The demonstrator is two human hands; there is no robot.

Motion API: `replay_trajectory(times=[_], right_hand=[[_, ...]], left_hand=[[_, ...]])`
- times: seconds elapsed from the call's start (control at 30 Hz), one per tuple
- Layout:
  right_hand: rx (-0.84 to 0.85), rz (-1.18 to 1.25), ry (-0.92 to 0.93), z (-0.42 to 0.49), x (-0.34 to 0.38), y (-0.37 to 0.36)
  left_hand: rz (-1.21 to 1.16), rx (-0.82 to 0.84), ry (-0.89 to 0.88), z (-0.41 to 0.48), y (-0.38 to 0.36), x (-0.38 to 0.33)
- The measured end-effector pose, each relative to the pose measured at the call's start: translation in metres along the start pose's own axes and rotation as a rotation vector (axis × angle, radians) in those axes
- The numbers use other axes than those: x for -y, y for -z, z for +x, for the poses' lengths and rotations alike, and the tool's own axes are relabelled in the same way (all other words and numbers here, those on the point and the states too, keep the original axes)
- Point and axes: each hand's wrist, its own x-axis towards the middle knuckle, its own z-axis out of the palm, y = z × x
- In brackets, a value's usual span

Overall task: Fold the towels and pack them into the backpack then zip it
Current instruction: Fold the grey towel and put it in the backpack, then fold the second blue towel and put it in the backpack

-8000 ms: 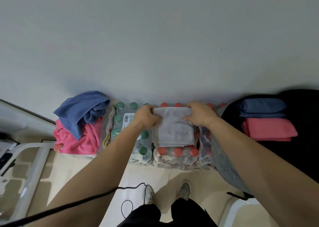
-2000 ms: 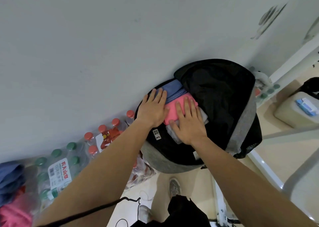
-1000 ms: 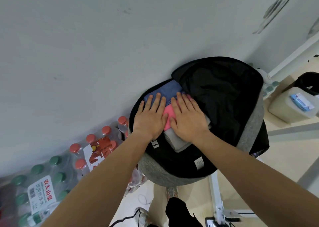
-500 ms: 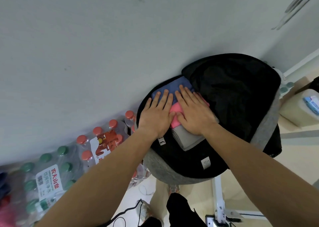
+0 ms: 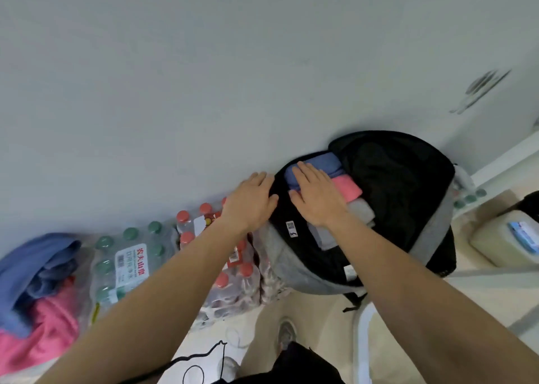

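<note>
Presently itemised: backpack, grey and black, lay unzipped against the wall; inside it, folded blue towel, pink towel and grey towel lay stacked; right hand lay flat, fingers spread, on the stack; left hand lay flat, fingers extended, at the backpack's left rim; unfolded blue and pink towels were heaped far left beside bottled-water packs.

A plain pale grey wall fills the upper field, evenly lit, with a blurred dark mark at right. Shrink-wrapped packs of bottled water, green-capped and red-capped, stand against its base. The floor is cream tile. A white frame leg and a translucent jerrycan occupy the right.
</note>
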Motion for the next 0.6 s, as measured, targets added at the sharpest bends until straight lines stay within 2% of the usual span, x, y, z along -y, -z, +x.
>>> replay_trajectory(times=[0.23,0.4,0.6], right_hand=[[0.004,0.016,0.211,0.014,0.138,0.000],[0.101,0.029,0.359,0.015,0.248,-0.026],[0.239,0.047,0.539,0.009,0.362,-0.072]], left_hand=[[-0.102,-0.093,0.348,-0.114,0.035,0.099],[-0.120,-0.181,0.550,-0.213,0.035,0.180],[-0.062,-0.439,0.760,-0.311,0.029,0.250]])
